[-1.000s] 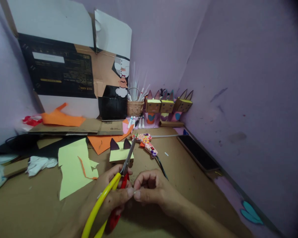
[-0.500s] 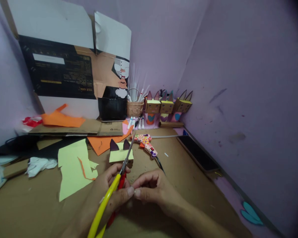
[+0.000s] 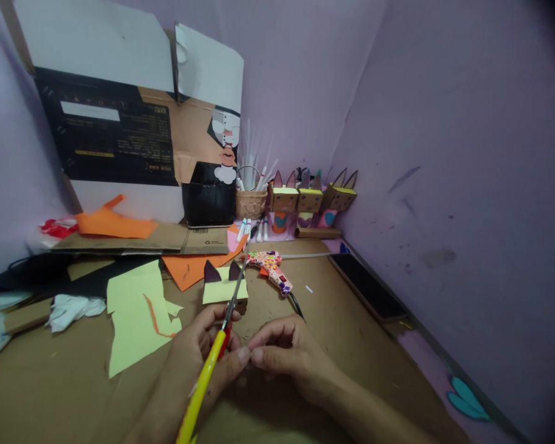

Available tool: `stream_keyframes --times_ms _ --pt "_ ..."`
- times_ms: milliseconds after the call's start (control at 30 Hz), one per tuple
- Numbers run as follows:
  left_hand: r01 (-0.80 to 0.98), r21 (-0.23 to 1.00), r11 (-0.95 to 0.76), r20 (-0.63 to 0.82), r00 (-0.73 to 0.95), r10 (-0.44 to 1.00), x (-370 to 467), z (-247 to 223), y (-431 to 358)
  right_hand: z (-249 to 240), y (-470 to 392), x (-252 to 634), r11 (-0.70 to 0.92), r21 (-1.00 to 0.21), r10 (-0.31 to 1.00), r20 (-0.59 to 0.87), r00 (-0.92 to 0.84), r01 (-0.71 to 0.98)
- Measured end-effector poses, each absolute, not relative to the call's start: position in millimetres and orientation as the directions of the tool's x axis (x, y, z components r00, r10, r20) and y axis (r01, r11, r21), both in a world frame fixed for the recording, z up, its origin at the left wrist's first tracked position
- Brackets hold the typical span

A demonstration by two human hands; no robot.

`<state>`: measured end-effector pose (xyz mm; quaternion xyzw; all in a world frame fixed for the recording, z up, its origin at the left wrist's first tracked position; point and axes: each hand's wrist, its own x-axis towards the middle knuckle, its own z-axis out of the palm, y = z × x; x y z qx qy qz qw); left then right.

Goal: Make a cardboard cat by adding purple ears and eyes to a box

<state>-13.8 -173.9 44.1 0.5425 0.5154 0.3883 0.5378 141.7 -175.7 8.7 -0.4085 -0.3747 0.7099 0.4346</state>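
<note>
My left hand [image 3: 213, 339] is closed around scissors [image 3: 208, 370] with yellow and red handles; their blades point up and away from me. The thumb of that hand meets the pinched fingertips of my right hand [image 3: 289, 354]. Whatever lies between the fingertips is too small to make out. Just beyond the blades stands a small cardboard box [image 3: 224, 290] with a pale yellow top and two dark pointed ears. Right of it lies a flower-patterned glue gun [image 3: 271, 265] with a glue stick in its rear and a black cord.
Pale yellow paper [image 3: 136, 320] with an orange strip lies left, beside crumpled white tissue [image 3: 76, 310]. A phone [image 3: 365, 287] rests along the right wall. At the back are a basket [image 3: 251, 203] of markers and sticks, several eared box figures [image 3: 284, 198] and a large opened carton [image 3: 120, 135].
The scissors have tilted slightly, their handles shifting right and the blade tips a little lower. Both hands stay pinched together in nearly the same place.
</note>
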Motion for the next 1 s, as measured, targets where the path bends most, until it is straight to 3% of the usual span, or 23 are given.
stream_keyframes --times_ms 833,1000 --pt "0.188 0.981 0.056 -0.078 0.116 0.99 -11.7 47.1 -175.6 19.5 -174.7 135.7 -0.331 -0.923 0.928 -0.28 -0.247 -0.197" --pt "0.308 0.951 -0.017 -0.009 0.085 0.996 -16.5 46.3 -175.4 19.4 -174.0 136.9 -0.304 -0.932 0.937 -0.254 -0.24 -0.198"
